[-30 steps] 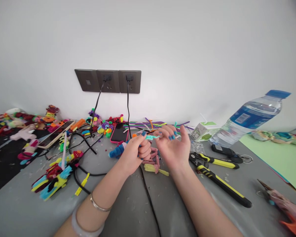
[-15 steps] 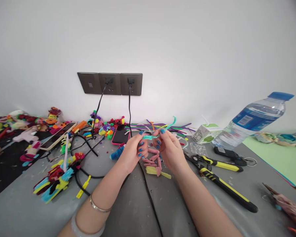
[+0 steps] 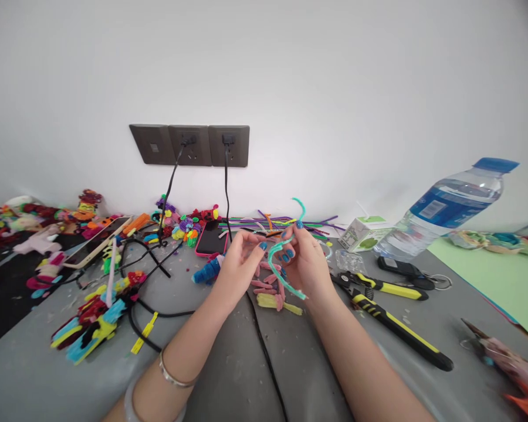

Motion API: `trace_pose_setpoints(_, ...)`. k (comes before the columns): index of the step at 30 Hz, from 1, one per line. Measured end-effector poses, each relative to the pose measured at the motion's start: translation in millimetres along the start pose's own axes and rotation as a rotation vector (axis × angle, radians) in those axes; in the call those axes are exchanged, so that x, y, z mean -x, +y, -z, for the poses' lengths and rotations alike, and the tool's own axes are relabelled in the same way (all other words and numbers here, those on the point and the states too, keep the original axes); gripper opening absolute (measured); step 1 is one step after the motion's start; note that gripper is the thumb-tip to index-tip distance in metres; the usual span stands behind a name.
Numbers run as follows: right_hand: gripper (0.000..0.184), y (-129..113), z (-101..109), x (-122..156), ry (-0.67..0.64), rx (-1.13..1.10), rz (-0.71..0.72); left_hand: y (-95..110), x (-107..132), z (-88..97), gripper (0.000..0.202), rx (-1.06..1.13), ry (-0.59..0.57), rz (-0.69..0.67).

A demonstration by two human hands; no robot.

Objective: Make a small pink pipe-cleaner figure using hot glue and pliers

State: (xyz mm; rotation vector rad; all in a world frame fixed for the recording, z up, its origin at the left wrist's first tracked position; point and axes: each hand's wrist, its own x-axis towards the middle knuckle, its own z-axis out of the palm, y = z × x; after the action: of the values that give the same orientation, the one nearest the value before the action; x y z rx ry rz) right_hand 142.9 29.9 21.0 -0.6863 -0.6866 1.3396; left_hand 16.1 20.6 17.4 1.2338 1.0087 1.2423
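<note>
Left hand [image 3: 237, 266] at frame centre, loosely open, fingertips by the teal pipe cleaner [image 3: 276, 266], gripping nothing clearly. Right hand [image 3: 305, 264] just beside, pinched around that curling cleaner above the grey bench [image 3: 246, 363]. Yellow-handled pliers [image 3: 391, 322] lower right.

Near edge: bare grey table [image 3: 229, 381], crossed by black cable [image 3: 266, 351].
Right: pliers [image 3: 396, 328], water bottle [image 3: 449, 211] obstruct.
Left: pipe-cleaner figures [image 3: 92, 316] obstruct.

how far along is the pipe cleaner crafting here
Done: finished colourful figures lie at the left, and pink bent pieces sit under the hands. In hand: the right hand pinches a teal pipe cleaner, curved but unshaped; the left hand is open beside it. Left: a bundle of straight pipe cleaners waits by the wall.
</note>
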Motion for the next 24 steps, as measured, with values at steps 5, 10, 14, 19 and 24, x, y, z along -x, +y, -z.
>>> trace_pose_setpoints(5,0.042,2.5,0.7,0.3,0.017,0.023,0.059,7.4,3.6,4.7,0.019,-0.373,-0.013,-0.253)
trace_pose_setpoints(10,0.046,-1.1,-3.1,3.8,-0.026,0.054,-0.053,5.3,6.0,2.8,0.025,-0.519,-0.111,-0.288)
trace_pose_setpoints(14,0.045,-0.1,-3.7,6.1,-0.100,0.043,-0.139,0.8,5.6,1.1,0.033,-0.510,-0.108,-0.246)
trace_pose_setpoints(19,0.041,3.9,-1.4,7.0,-0.190,0.055,-0.138,2.1,5.5,0.0,0.039,-0.559,-0.094,-0.283)
trace_pose_setpoints(24,0.043,2.0,-3.1,7.2,-0.176,0.041,-0.145,4.2,6.1,0.7,0.034,-0.580,-0.123,-0.312)
